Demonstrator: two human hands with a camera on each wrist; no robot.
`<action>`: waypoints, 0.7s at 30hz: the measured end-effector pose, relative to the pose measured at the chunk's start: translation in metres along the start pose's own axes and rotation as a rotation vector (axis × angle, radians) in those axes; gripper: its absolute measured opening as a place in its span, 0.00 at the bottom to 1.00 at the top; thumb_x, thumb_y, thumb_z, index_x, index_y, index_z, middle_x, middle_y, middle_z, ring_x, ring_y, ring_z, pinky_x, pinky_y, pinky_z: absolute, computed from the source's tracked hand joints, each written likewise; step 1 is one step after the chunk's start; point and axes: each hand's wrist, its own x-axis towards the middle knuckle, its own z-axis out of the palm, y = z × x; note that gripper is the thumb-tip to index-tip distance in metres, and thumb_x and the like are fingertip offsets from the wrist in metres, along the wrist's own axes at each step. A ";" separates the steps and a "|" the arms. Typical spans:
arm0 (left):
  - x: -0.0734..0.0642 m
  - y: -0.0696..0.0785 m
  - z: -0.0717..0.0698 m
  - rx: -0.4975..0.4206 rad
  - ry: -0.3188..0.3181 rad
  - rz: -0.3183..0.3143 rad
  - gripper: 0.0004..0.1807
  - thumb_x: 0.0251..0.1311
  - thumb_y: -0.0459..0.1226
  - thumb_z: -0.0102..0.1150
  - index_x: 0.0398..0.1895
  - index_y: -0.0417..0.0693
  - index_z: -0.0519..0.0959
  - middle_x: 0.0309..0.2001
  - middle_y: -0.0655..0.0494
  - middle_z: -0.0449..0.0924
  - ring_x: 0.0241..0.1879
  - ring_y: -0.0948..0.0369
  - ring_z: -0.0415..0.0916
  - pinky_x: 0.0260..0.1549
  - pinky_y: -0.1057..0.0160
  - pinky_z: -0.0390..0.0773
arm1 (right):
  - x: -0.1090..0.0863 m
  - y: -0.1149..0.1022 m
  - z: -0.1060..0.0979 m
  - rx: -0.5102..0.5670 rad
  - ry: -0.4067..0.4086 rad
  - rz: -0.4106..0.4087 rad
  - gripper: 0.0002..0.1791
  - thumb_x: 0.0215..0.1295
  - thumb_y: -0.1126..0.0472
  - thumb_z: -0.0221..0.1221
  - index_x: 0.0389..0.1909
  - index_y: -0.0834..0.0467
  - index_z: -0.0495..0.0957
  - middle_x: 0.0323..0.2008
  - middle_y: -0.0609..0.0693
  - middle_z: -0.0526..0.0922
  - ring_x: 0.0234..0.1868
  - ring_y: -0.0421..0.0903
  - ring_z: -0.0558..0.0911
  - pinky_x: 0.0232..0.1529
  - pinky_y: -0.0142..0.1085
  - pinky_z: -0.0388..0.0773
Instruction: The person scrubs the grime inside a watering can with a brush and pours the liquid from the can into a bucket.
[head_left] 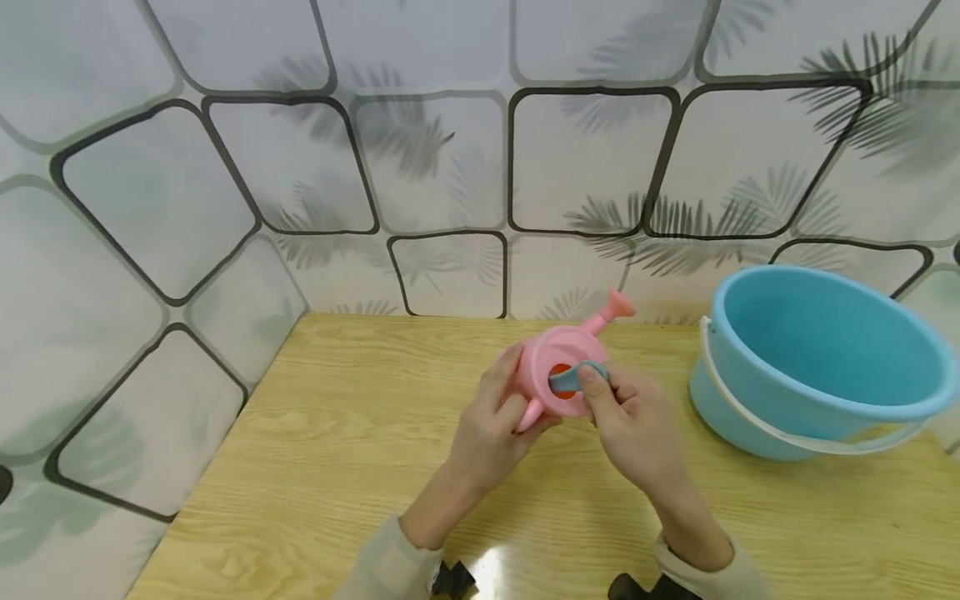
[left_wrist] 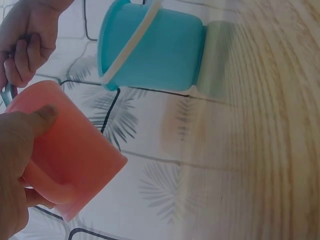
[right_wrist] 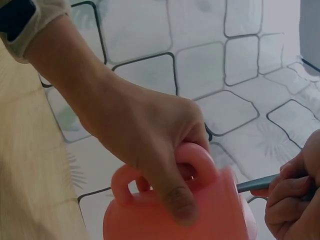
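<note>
A pink toy watering can (head_left: 537, 367) is held up, its spout pointing to the far right. My left hand (head_left: 487, 429) grips it at the handle side, thumb along the wall in the left wrist view, where the can's body (left_wrist: 80, 150) hangs off the table. My right hand (head_left: 637, 425) pinches a blue-grey handle with a ringed end (head_left: 567, 380). The far end of this tool goes into the can's round top opening and is hidden there. Something orange-red shows inside the opening. In the right wrist view the tool's shaft (right_wrist: 257, 184) enters at the can's rim.
A light blue bucket (head_left: 787, 407) with its white handle folded down stands on the right side of the table. The wooden table (head_left: 337, 433) meets a wall (head_left: 450, 167) with a stone and leaf pattern at the back and left.
</note>
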 end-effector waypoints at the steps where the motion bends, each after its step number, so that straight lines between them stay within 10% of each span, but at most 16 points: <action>1: -0.001 -0.001 -0.001 0.003 0.001 -0.009 0.23 0.48 0.40 0.78 0.21 0.40 0.70 0.58 0.28 0.74 0.57 0.38 0.76 0.55 0.53 0.80 | -0.001 0.000 0.002 -0.001 -0.008 -0.007 0.21 0.73 0.67 0.54 0.16 0.60 0.71 0.12 0.44 0.62 0.12 0.36 0.58 0.09 0.34 0.53; 8: -0.002 -0.006 -0.006 0.026 -0.002 -0.040 0.21 0.56 0.42 0.72 0.23 0.39 0.70 0.59 0.27 0.73 0.58 0.37 0.75 0.55 0.51 0.80 | -0.003 -0.005 -0.001 0.050 0.035 -0.034 0.21 0.74 0.69 0.52 0.16 0.59 0.70 0.10 0.46 0.61 0.11 0.38 0.56 0.08 0.34 0.49; 21: -0.001 -0.008 -0.010 0.047 0.008 -0.014 0.21 0.56 0.42 0.72 0.22 0.38 0.71 0.59 0.27 0.73 0.57 0.38 0.76 0.54 0.51 0.80 | 0.001 -0.004 -0.018 0.004 -0.224 0.129 0.24 0.79 0.59 0.47 0.19 0.64 0.71 0.10 0.45 0.62 0.10 0.38 0.57 0.08 0.33 0.54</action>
